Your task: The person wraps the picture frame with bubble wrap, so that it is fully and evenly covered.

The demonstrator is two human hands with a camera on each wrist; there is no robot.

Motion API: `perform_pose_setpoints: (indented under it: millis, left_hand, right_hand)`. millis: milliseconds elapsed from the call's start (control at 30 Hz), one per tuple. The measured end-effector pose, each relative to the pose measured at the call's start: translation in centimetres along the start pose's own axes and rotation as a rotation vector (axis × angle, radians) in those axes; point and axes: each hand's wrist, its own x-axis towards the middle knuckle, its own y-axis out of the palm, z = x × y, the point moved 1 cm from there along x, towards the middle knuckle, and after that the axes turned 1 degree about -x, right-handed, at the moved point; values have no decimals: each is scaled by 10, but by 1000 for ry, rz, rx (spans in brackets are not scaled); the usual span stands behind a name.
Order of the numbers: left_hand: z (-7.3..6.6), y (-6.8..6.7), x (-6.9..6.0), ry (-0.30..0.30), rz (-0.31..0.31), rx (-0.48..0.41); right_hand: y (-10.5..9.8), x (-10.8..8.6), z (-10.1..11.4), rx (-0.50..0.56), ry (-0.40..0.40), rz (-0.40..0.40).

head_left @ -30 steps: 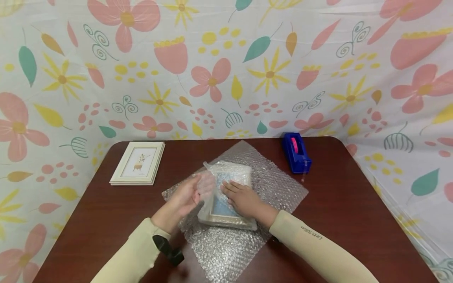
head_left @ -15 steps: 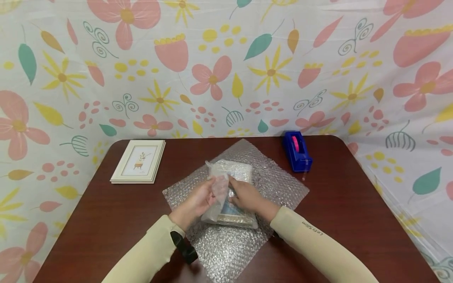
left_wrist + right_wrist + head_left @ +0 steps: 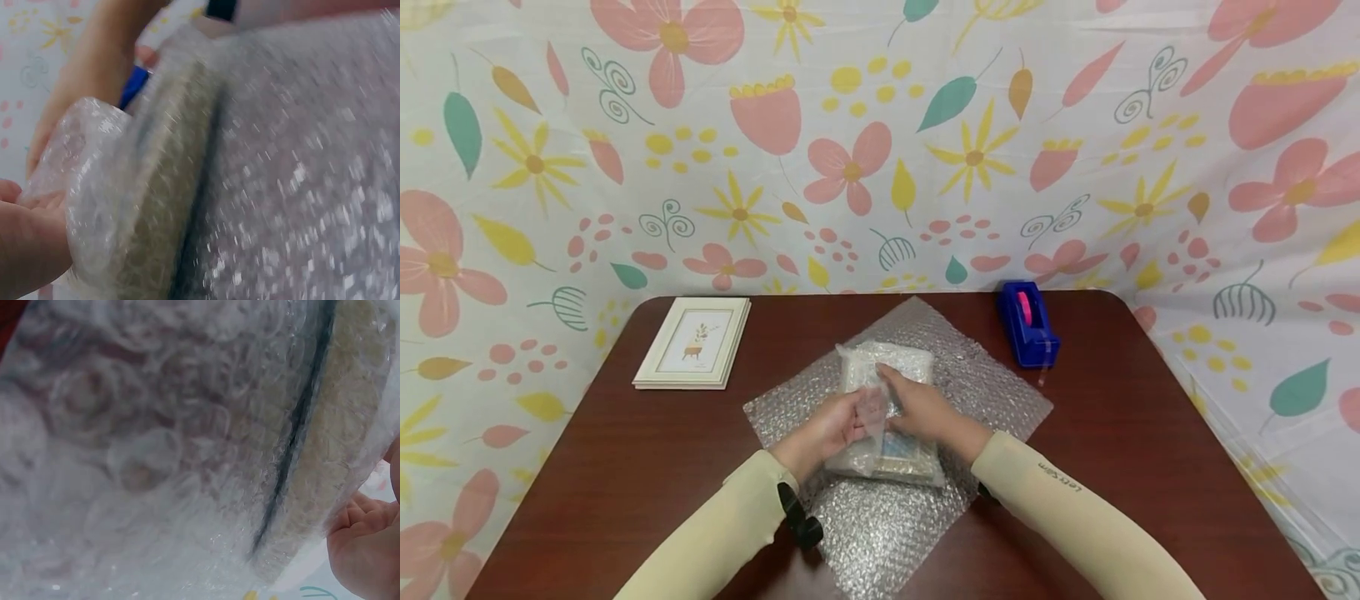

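Observation:
A picture frame (image 3: pixel 904 447) wrapped in bubble wrap lies on a flat bubble wrap sheet (image 3: pixel 880 533), turned diamond-wise on the table. From its left side, my left hand (image 3: pixel 831 427) holds a clear flap folded over the frame, fingers curled at the flap's edge. My right hand (image 3: pixel 931 412) is over the frame's right part, thumb and forefinger spread beside the flap; its lower fingers are partly hidden. Seen close in the left wrist view, the frame's pale edge (image 3: pixel 159 194) shows through the bubbles. The right wrist view also shows a pale edge (image 3: pixel 331 431) under wrap.
Cream picture frames (image 3: pixel 692 343) lie stacked at the table's back left, the top one with a plant print. A blue tape dispenser (image 3: pixel 1028 325) with a pink core stands at the back right. Behind the dark red table (image 3: pixel 1135 467) hangs a floral cloth (image 3: pixel 850 100).
The left hand has moved right and brought the flap over the frame's front. The right hand has lifted from lying flat on the frame, its forefinger now raised near the flap.

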Motion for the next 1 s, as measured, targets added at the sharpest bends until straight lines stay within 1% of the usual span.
perform_pose_setpoints:
  millis: [100,167,200,267,333,367,467,567,600,633,700,833,867,933,1000]
  left_hand:
    - [-1,-2,1,-10,48,-10]
    - [-2,-3,2,-26,75,-23]
    - [-2,-4,2,-36,81,-20]
    - [-1,-4,3,-41,101,28]
    - [0,-2,2,-20,113,127]
    - [1,0,2,-5,110,195]
    - [1,7,-3,85,79,473]
    - [-2,14,-10,170,64,765]
    - [-3,16,-12,197,63,845]
    - [-4,17,-13,212,76,895]
    - [-6,20,-15,233,98,983]
    - [-6,22,-14,239,114,1054]
    - [-6,22,-14,244,115,1069]
    - [-6,23,-14,252,113,1093]
    - [-6,24,-14,263,113,1116]
  right_hand:
    - [-1,1,1,3,-19,-2]
    - [-3,1,1,15,-37,13]
    - [-4,1,0,33,-42,36]
    - [-8,0,-3,82,-63,86]
    - [-12,-1,-6,154,-83,134]
    - [-15,-2,-8,191,-90,153]
    - [-24,-2,-13,254,-98,177]
    - [-28,-1,-17,273,-83,182]
    - [-29,-1,-19,284,-73,190]
    - [-29,0,-19,301,-74,193]
    - [-28,1,-22,357,-76,199]
    - [-26,3,-28,484,-115,192]
    - [-25,3,-30,517,-111,192]
    - [-25,3,-32,581,-82,188]
    - [-25,4,-33,658,-28,190]
